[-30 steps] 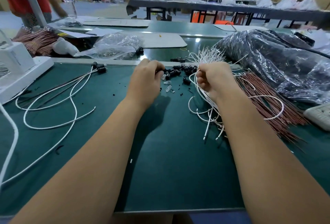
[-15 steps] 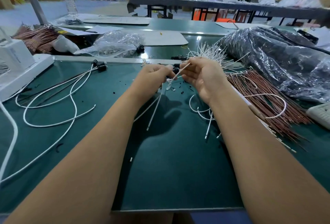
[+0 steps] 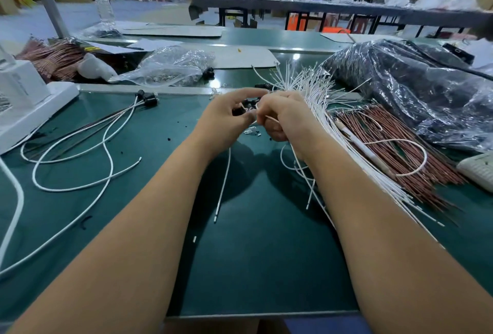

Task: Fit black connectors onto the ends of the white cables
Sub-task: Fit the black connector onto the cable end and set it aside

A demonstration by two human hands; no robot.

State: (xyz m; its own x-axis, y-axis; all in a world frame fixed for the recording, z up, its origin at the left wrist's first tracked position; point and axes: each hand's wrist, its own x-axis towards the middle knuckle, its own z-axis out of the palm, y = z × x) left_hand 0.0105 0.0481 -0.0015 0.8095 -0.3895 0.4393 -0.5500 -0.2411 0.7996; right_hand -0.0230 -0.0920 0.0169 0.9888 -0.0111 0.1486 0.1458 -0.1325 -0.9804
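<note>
We are pinching a black connector [image 3: 238, 111] in the curled fingers of our left hand [image 3: 226, 117], while our right hand [image 3: 282, 117] is gripping a white cable [image 3: 223, 181] end against it and clutching the white cable bundle [image 3: 320, 109]. The cable is trailing down across the green table [image 3: 253, 267]. Finished cables [image 3: 80, 152] are lying far left.

The left hand [image 3: 226, 117] and right hand [image 3: 285, 117] are crowding together, hiding where the white cable [image 3: 223, 181] is meeting the black connector [image 3: 238, 111]; whether its end is seated is impossible to tell. The right palm is covering part of the white cable bundle [image 3: 314, 93]. The small clear bits [image 3: 250, 131] are lying too tiny to identify, and the white machine [image 3: 24, 99] is running off the left edge
</note>
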